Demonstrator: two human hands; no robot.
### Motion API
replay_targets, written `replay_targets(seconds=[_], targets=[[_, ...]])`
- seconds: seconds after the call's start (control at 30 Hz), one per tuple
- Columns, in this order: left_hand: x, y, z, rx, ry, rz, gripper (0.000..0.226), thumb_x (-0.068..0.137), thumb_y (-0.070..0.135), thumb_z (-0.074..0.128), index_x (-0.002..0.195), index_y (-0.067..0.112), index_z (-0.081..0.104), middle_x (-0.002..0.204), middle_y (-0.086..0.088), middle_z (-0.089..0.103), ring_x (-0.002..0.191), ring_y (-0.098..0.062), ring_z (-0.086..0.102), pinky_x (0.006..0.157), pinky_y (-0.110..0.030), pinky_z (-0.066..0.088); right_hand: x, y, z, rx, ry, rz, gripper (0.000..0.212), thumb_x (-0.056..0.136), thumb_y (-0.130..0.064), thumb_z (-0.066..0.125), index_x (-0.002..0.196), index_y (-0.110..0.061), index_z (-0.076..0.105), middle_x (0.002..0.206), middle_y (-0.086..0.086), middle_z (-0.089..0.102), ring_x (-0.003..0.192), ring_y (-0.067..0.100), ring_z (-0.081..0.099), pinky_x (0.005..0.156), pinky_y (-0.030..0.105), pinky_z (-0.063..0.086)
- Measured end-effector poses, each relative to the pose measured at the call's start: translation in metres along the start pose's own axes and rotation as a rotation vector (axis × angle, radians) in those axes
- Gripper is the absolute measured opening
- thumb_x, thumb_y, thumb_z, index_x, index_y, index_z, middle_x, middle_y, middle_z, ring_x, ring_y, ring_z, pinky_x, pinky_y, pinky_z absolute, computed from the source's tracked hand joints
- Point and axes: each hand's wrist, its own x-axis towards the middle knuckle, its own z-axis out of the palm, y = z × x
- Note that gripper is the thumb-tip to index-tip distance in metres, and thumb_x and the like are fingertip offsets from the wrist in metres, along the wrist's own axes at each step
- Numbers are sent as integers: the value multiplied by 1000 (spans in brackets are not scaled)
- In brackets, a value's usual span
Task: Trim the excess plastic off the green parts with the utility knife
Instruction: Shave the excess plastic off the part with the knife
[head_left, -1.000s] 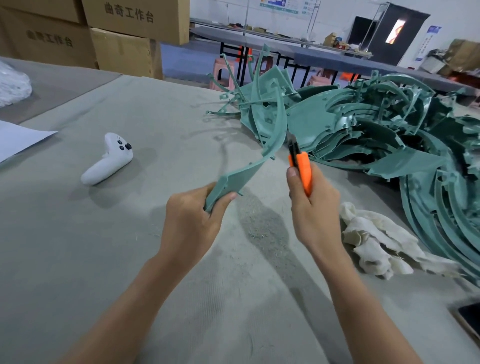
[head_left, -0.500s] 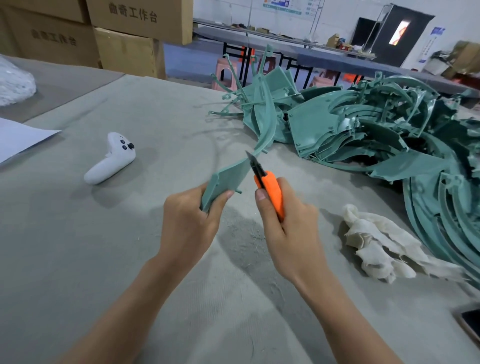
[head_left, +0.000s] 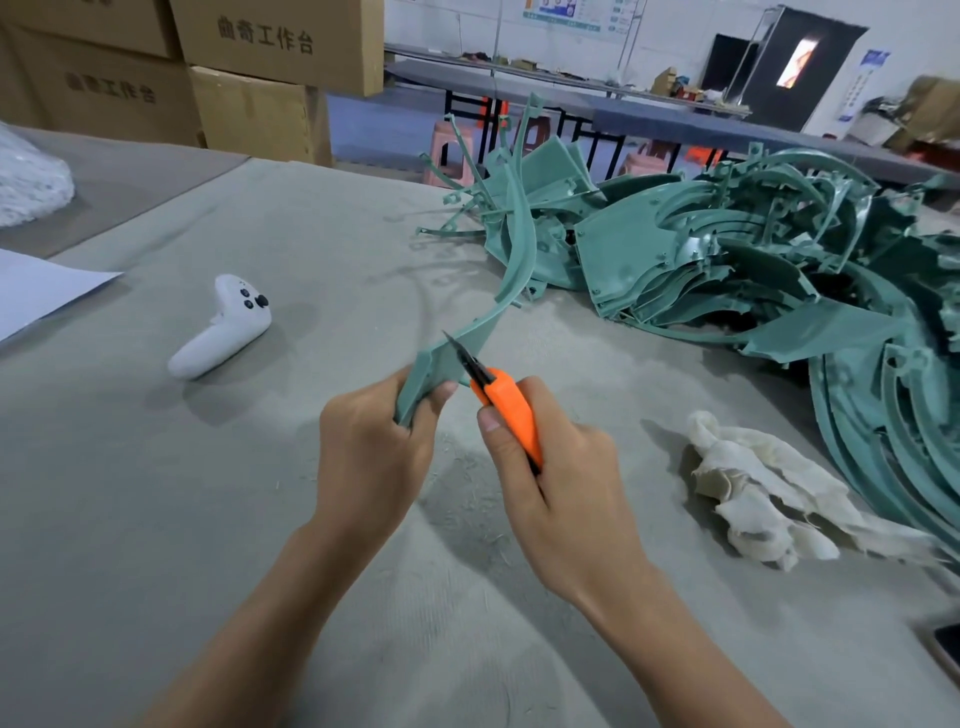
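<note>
**Knife blade on the green part, both hands busy**

Both hands are up in the middle of the view, close together but not touching. The left hand (head_left: 374, 447) is clamped around the flat lower end of a long curved green part (head_left: 521, 249), thumb on the near face and fingers wrapped behind it. The part is held above the grey surface (head_left: 156, 493), and its thin arc sweeps up and away toward the far side.

The right hand (head_left: 556, 488) is wrapped tight around an orange utility knife (head_left: 506, 413), with the thumb lying along the near side of the handle. The dark blade (head_left: 462, 356) points up and to the left and sits right against the flat end of the part, just above the left thumb. Can't tell how deep it's biting.

Behind and to the right there's a big tangled pile of green parts (head_left: 727, 270) on the same surface, running down the right edge. A crumpled off-white rag (head_left: 769, 488) lies just right of the knife hand. Little shavings (head_left: 467, 499) are scattered on the felt under the hands.

Off to the left are a white controller (head_left: 223, 327) and a sheet of paper (head_left: 36, 291), with cardboard boxes (head_left: 275, 47) stacked at the back.
</note>
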Motion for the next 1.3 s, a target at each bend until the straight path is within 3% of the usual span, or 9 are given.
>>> replay_targets(seconds=[0.1, 0.17, 0.3, 0.37, 0.47, 0.67, 0.8, 1.13, 1.3], targets=[[-4, -7, 0, 1, -17, -37, 30, 85, 12, 64, 59, 16, 50, 48, 17, 31, 54, -16, 32, 49, -18, 22, -4, -6, 3, -65, -38, -57, 30, 100, -44, 41, 92, -17, 50, 57, -11, 39, 47, 19, 44, 47, 44, 39], [-7, -11, 1, -126, -84, -116, 12, 86, 13, 66, 76, 10, 72, 59, 7, 60, 55, -12, 55, 54, -21, 41, -9, -9, 8, -57, -68, -94, 27, 99, -46, 40, 95, -22, 51, 59, -12, 37, 48, 18, 44, 47, 43, 39], [0, -4, -1, 44, 5, -49, 31, 82, 10, 70, 60, 17, 49, 47, 19, 21, 55, -16, 25, 48, -20, 18, 1, 2, 1, 136, 77, -32, 15, 100, -40, 46, 92, -29, 51, 58, -4, 47, 42, 9, 43, 40, 22, 32], [3, -1, -3, 49, 27, -17, 32, 79, 7, 73, 59, 11, 49, 49, 22, 12, 57, -9, 20, 47, -13, 19, 10, 14, -9, 117, 177, 45, 25, 99, -43, 46, 85, -23, 51, 60, 0, 49, 41, 8, 41, 37, 23, 31], [1, 0, -3, 54, 44, 66, 27, 78, 7, 74, 60, 4, 54, 55, 29, 12, 59, -8, 22, 50, 0, 22, 21, 35, -21, -11, 244, 156, 35, 102, -41, 47, 77, -15, 47, 57, 7, 49, 47, 18, 43, 47, 39, 36], [1, 4, -2, 39, 31, 134, 28, 77, 10, 73, 59, -1, 54, 61, 32, 11, 60, -3, 22, 52, 6, 22, 25, 45, -23, -34, 250, 161, 32, 102, -31, 48, 77, -11, 47, 57, 9, 49, 49, 10, 39, 48, 26, 31], [-1, 5, -1, 57, 38, 127, 29, 76, 9, 73, 57, -2, 54, 61, 33, 10, 59, -4, 24, 51, 6, 22, 20, 41, -16, 3, 242, 125, 29, 102, -29, 49, 78, -13, 47, 51, -8, 38, 44, 7, 39, 44, 21, 28], [0, 4, -2, 14, 3, 23, 46, 82, 8, 70, 67, 26, 30, 52, 21, 12, 57, -11, 22, 50, -18, 17, 1, 6, 7, 56, 43, -20, 25, 101, -39, 44, 88, -18, 46, 53, -10, 39, 44, 15, 40, 43, 38, 35], [-5, -5, -1, 82, -17, -4, 32, 80, 1, 74, 57, 8, 52, 46, 4, 31, 58, -23, 27, 50, -21, 16, -3, -4, 8, 77, 14, -123, 14, 99, -43, 45, 90, -31, 44, 54, -14, 39, 46, 12, 42, 44, 27, 33]])
